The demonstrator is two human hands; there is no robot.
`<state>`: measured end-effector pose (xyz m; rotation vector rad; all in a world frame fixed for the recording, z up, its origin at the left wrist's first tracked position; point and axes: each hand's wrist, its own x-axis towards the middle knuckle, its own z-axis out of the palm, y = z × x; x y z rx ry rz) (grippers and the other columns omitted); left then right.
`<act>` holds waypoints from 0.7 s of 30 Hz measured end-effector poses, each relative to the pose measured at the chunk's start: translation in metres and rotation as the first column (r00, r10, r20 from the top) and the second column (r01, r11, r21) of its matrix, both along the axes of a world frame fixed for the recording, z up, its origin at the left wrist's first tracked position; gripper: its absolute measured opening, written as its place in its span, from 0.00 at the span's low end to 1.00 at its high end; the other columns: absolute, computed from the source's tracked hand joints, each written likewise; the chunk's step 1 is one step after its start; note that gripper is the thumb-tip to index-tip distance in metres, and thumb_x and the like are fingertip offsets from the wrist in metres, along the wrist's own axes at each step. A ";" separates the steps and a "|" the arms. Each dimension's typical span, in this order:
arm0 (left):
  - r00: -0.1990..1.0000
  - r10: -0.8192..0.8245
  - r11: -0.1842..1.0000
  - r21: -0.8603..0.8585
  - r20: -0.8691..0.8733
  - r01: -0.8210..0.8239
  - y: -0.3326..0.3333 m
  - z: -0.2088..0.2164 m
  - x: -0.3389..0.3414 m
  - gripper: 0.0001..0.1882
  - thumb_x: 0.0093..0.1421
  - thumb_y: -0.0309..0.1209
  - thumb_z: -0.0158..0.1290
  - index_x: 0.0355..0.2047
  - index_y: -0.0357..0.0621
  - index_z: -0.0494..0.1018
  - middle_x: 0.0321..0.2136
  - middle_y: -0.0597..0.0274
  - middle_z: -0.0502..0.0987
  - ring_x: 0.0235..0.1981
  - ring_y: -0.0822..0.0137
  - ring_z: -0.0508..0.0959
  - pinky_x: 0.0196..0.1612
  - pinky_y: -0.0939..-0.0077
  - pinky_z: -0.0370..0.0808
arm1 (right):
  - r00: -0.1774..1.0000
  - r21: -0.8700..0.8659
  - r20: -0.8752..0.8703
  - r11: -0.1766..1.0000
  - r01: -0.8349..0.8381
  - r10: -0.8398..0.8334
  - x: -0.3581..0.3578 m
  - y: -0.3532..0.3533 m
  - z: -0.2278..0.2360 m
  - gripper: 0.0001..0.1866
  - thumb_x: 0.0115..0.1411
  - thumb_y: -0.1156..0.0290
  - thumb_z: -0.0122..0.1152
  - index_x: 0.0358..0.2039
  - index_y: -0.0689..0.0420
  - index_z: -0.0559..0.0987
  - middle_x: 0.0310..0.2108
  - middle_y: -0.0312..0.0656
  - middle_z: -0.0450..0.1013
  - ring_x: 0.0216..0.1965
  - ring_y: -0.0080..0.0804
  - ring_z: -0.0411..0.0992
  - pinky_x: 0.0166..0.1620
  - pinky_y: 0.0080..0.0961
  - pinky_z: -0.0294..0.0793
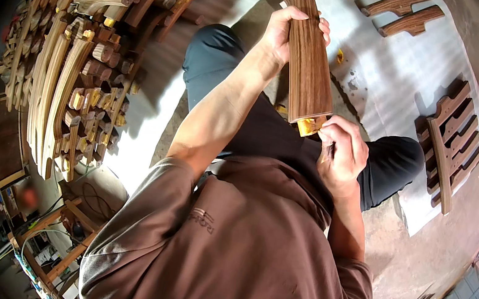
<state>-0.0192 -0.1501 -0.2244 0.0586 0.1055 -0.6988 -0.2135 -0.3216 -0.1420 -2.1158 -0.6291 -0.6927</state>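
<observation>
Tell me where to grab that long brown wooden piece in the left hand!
Probably around the middle of what shows, coming from the left: the long wooden piece is straight there, its edges easy to wrap, as the left hand does. I'd avoid the narrow yellow-coated tip.

Concrete floor; sunlit white sheeting

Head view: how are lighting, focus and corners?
Head view: glare washes out part of the left white sheet; head view: soft shadow bands cross the right white sheet; head view: the wooden piece shows clear grain; head view: black corners, and a blurred red object lower left.
</observation>
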 end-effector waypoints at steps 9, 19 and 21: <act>0.957 0.047 0.868 0.485 -0.286 0.103 -0.022 -0.011 0.003 0.20 0.47 0.32 0.54 0.37 0.33 0.64 0.29 0.46 0.73 0.28 0.49 0.76 0.38 0.49 0.78 | 0.925 0.297 -0.375 0.937 0.184 -0.063 0.006 0.004 0.007 0.05 0.58 0.83 0.61 0.32 0.62 0.73 0.30 0.48 0.74 0.30 0.40 0.76 0.35 0.26 0.75; 0.924 0.167 0.831 0.554 -0.345 0.056 -0.031 0.002 0.001 0.16 0.58 0.33 0.57 0.45 0.43 0.69 0.45 0.53 0.76 0.48 0.52 0.77 0.53 0.44 0.73 | 0.948 0.353 -0.020 0.885 0.304 -0.317 0.031 -0.017 0.010 0.14 0.50 0.84 0.71 0.37 0.62 0.79 0.34 0.43 0.75 0.26 0.20 0.70 0.28 0.16 0.69; 0.914 0.205 0.860 0.511 -0.351 0.003 -0.031 0.006 0.004 0.13 0.61 0.33 0.54 0.45 0.45 0.70 0.46 0.53 0.75 0.48 0.53 0.77 0.52 0.44 0.74 | 0.936 0.305 -0.071 0.885 0.350 -0.346 0.031 -0.015 0.015 0.17 0.47 0.84 0.74 0.38 0.62 0.79 0.35 0.43 0.75 0.25 0.20 0.68 0.27 0.16 0.68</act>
